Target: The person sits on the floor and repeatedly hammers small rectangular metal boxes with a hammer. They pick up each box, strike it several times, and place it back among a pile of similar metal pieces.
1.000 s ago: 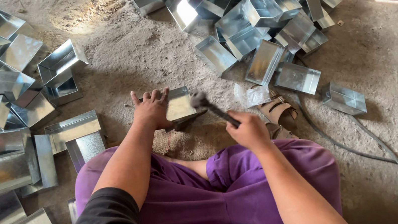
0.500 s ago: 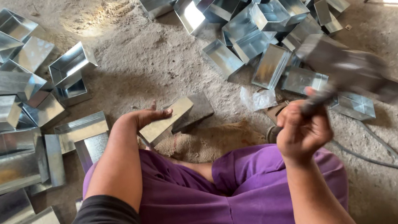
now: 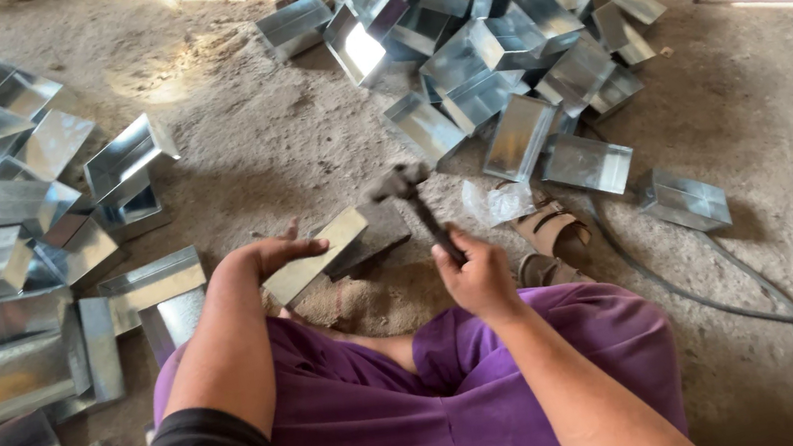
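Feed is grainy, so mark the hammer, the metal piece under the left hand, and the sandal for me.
hammer (image 3: 399,184), head view, on its dark head.
metal piece (image 3: 319,251), head view, on its flat top face.
sandal (image 3: 548,227), head view, on the strap.

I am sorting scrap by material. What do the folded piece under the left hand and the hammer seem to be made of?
Piece: probably galvanized sheet steel; thin, silvery, mottled sheen.
Hammer: head looks like dark, dull metal; the handle material is unclear, being dark and motion-blurred.
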